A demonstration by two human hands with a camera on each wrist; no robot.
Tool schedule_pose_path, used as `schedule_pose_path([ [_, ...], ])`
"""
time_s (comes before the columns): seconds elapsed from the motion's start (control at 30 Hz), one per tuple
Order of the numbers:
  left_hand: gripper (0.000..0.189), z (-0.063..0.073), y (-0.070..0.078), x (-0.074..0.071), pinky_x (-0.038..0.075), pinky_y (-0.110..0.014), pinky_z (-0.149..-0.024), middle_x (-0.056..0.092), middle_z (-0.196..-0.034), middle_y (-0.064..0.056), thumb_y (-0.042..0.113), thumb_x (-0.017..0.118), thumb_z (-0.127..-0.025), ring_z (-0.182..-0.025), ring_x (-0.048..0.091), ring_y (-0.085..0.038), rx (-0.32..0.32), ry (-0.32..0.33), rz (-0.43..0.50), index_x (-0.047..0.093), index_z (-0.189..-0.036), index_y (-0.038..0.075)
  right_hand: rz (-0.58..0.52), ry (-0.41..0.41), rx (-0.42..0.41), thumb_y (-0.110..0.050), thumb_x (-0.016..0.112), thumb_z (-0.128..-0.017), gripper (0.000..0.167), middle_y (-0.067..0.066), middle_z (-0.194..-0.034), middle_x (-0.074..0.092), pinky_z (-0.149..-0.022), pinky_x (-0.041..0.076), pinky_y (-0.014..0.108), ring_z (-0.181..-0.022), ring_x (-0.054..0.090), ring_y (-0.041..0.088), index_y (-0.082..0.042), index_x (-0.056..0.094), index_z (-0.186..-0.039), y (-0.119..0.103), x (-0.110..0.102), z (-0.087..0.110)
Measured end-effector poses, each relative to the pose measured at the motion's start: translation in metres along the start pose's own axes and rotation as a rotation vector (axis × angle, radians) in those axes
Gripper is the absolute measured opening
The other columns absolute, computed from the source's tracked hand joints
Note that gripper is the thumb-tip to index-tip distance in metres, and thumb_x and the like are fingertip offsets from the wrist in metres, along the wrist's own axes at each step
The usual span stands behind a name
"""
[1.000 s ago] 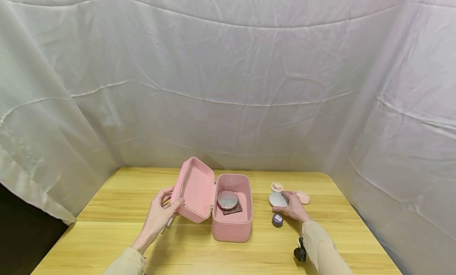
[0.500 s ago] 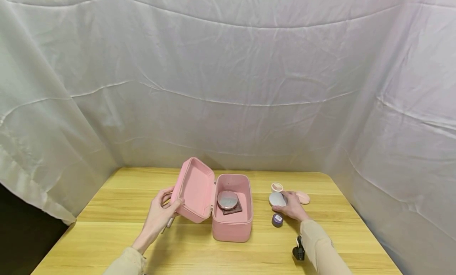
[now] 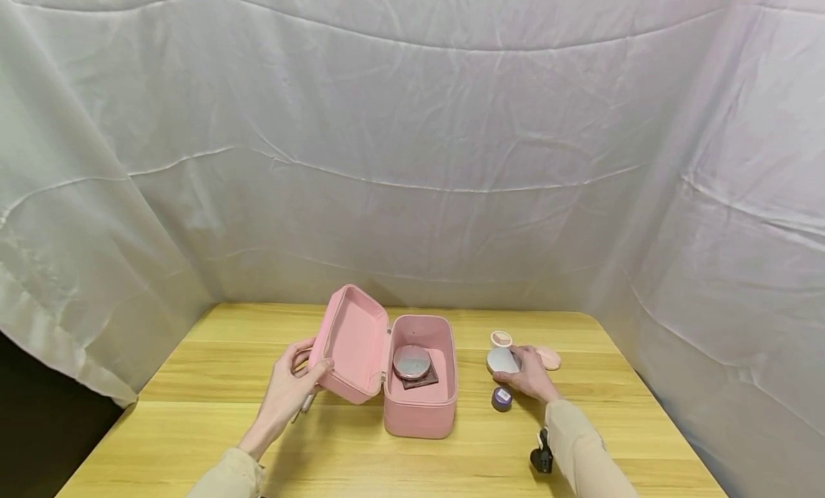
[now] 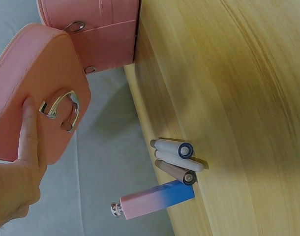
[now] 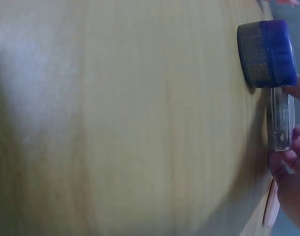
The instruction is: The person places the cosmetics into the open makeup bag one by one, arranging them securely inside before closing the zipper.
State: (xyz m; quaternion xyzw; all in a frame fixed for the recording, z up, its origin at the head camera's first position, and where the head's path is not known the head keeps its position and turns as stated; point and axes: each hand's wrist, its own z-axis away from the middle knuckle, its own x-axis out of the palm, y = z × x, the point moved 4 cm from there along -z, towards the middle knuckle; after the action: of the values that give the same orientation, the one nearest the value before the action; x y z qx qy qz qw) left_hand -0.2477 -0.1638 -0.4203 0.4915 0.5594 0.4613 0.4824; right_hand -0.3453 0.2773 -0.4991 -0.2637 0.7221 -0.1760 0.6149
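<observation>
A pink cosmetic case (image 3: pixel 419 420) stands on the table with its lid (image 3: pixel 356 340) swung out to the left. My left hand (image 3: pixel 286 390) grips the lid's outer edge, thumb over the rim. In the left wrist view, fingers lie along the lid's outside near its metal-trimmed handle (image 4: pixel 74 105). Inside the case, a round shiny compact (image 3: pixel 412 360) lies on a dark square item (image 3: pixel 422 382). On the right, my right hand (image 3: pixel 533 376) grips a round silver-topped compact (image 3: pixel 501 362) by its edges at table level; the right wrist view shows its clear side (image 5: pixel 281 123).
A blue-purple jar (image 3: pixel 501 399) stands just in front of the gripped compact. Behind it lies a small round palette (image 3: pixel 500 338); a pink puff (image 3: pixel 549 357) lies right. Slim tubes (image 4: pixel 177 160) and a pink-blue tube (image 4: pixel 155 199) lie left of the case. Cloth (image 3: pixel 412 161) hangs around.
Almost nothing differs. My right forearm shifts very slightly while the right hand stays at the compact; the left hand and lid hold still.
</observation>
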Motion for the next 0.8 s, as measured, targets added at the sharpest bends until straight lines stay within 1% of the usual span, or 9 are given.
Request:
schedule_pose_path([
  [0.2,0.055,-0.001,-0.001,0.0,0.063,-0.026,-0.078,0.059,-0.131,-0.026,0.011,0.065,-0.094,-0.095,0.067,-0.005,0.041,0.016,-0.002,0.043,-0.143,-0.002,-0.056,0.02,-0.006,-0.02,0.087,-0.074,0.077,0.037,-0.124,0.054,-0.093,0.051,0.053,-0.107,0.057,0.041,0.017,0.053,-0.132,-0.001,-0.004,0.001],
  [0.27,0.055,-0.001,-0.001,0.0,0.063,-0.026,-0.078,0.059,-0.13,-0.024,0.012,0.065,-0.094,-0.096,0.068,-0.007,0.043,0.018,-0.001,0.043,-0.142,-0.002,-0.069,0.02,0.003,-0.021,0.087,-0.074,0.079,0.038,-0.125,0.053,-0.093,0.052,0.052,-0.106,0.057,0.041,0.017,0.052,-0.133,-0.001,-0.005,0.002],
  [0.33,0.055,0.0,-0.001,0.0,0.063,-0.026,-0.078,0.059,-0.131,-0.026,0.012,0.065,-0.094,-0.098,0.068,-0.009,0.041,0.016,-0.001,0.043,-0.143,-0.002,-0.077,0.02,0.012,-0.022,0.087,-0.075,0.079,0.038,-0.127,0.052,-0.093,0.052,0.052,-0.107,0.057,0.041,0.017,0.051,-0.134,-0.002,-0.007,0.003],
  [0.43,0.055,0.0,0.0,-0.001,0.063,-0.026,-0.078,0.057,-0.134,-0.028,0.012,0.066,-0.095,-0.098,0.067,-0.007,0.018,0.014,0.003,0.043,-0.144,0.0,-0.097,0.022,0.032,-0.022,0.087,-0.075,0.081,0.038,-0.129,0.05,-0.095,0.052,0.053,-0.11,0.056,0.043,0.016,0.05,-0.136,-0.002,-0.008,0.004],
  [0.57,0.055,0.0,0.001,-0.001,0.062,-0.025,-0.078,0.056,-0.136,-0.027,0.01,0.065,-0.095,-0.096,0.066,-0.002,0.0,0.015,-0.001,0.043,-0.144,0.001,-0.124,0.026,0.038,-0.02,0.087,-0.076,0.082,0.039,-0.131,0.048,-0.099,0.051,0.057,-0.114,0.055,0.046,0.016,0.047,-0.138,-0.005,-0.01,0.004],
  [0.8,0.056,0.0,0.001,-0.001,0.062,-0.024,-0.077,0.055,-0.137,-0.028,0.01,0.065,-0.096,-0.095,0.066,-0.001,0.004,0.011,0.0,0.042,-0.145,0.0,-0.13,0.042,0.016,-0.021,0.086,-0.077,0.08,0.038,-0.135,0.048,-0.101,0.05,0.058,-0.119,0.052,0.047,0.014,0.048,-0.138,-0.014,-0.016,0.002],
])
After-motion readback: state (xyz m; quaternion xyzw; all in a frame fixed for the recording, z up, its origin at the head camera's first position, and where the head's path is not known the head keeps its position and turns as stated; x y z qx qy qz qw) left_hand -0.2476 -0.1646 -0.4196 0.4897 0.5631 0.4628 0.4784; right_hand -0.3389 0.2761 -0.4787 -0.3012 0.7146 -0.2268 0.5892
